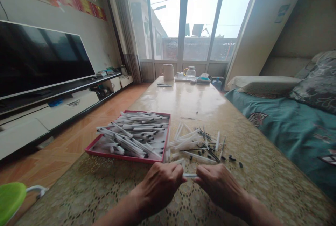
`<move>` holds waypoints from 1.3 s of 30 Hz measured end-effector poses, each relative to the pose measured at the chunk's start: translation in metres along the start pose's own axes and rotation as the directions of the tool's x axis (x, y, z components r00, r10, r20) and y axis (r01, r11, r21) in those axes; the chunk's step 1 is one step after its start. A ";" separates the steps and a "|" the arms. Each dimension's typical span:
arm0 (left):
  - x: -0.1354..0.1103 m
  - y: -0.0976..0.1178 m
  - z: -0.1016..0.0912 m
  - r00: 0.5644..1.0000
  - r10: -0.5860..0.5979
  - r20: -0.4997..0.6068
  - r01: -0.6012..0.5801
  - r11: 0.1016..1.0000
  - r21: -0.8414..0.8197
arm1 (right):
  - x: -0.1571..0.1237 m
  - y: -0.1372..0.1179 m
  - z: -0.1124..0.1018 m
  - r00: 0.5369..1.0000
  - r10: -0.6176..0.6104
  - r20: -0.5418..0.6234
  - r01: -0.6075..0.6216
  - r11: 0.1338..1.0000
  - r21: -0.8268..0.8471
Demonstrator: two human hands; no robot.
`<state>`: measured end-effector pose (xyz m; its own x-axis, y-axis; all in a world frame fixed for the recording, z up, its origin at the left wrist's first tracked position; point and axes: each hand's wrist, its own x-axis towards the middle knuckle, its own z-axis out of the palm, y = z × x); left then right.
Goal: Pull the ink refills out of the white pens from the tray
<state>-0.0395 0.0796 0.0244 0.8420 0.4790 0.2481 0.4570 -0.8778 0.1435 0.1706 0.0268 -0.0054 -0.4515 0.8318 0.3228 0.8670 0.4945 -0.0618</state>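
Note:
Between my two closed hands, a slim white pen (190, 175) is stretched level over the near part of the table. My left hand (168, 180) grips its left end and my right hand (216, 184) its right end; the fingers cover both ends. Just beyond my hands lie loose white pen barrels (187, 140), dark thin refills (216, 156) and small black pen caps or plugs (240, 164). To the left, a red-rimmed tray (168, 128) holds a heap of white pens (133, 131) with black ends, some resting over its left rim.
The long table (204, 101) has a patterned cover. At its far end stand a beige jug (168, 72), a glass jar (191, 73) and a tissue pack (203, 78). A sofa (278, 128) borders the right side, and a green stool (12, 199) is at lower left.

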 end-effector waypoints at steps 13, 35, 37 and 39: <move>0.009 -0.004 -0.013 0.851 -0.206 0.482 0.523 0.396 -0.755 | 0.008 -0.003 0.000 0.988 -0.121 -0.092 0.114 0.991 -0.075; 0.010 0.024 0.014 0.755 -0.631 0.177 0.355 0.168 -0.920 | 0.005 0.009 0.000 0.963 0.257 -0.085 -0.223 0.930 0.291; 0.010 0.038 0.026 0.736 -0.574 0.358 0.300 -0.197 -0.933 | 0.006 0.001 -0.002 0.977 0.206 -0.051 -0.180 0.932 0.316; 0.013 0.046 0.038 0.723 -0.581 0.374 0.196 -0.347 -0.917 | 0.007 -0.006 -0.003 0.988 0.154 -0.020 -0.139 0.932 0.335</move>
<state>0.0029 0.0454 -0.0021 0.4499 0.8536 -0.2624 -0.2563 0.4049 0.8777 0.1627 0.0288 0.0001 -0.3080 0.8931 0.3280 0.7999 0.4297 -0.4189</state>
